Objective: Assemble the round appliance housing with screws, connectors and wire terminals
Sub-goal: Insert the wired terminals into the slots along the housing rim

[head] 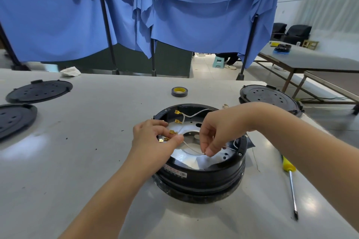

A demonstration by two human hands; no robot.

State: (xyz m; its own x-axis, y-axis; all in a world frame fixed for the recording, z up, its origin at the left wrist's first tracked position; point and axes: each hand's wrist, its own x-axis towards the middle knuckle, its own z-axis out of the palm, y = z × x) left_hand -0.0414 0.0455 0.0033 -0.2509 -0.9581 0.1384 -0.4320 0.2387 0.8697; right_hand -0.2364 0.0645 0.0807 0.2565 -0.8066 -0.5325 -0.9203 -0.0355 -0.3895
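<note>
A round black appliance housing (202,175) sits open side up on the pale surface (77,170), a silver metal plate with a central hole visible inside. Brass wire terminals (178,116) line its inner left wall — two joined by a white wire that curves toward the far rim. Another thin white wire (191,148) stretches across the opening, pinched between the left hand (155,139) and the right hand (219,134).

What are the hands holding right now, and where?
Both pinch a thin white wire over the housing: left hand near its brass terminal, right hand farther along.
</note>
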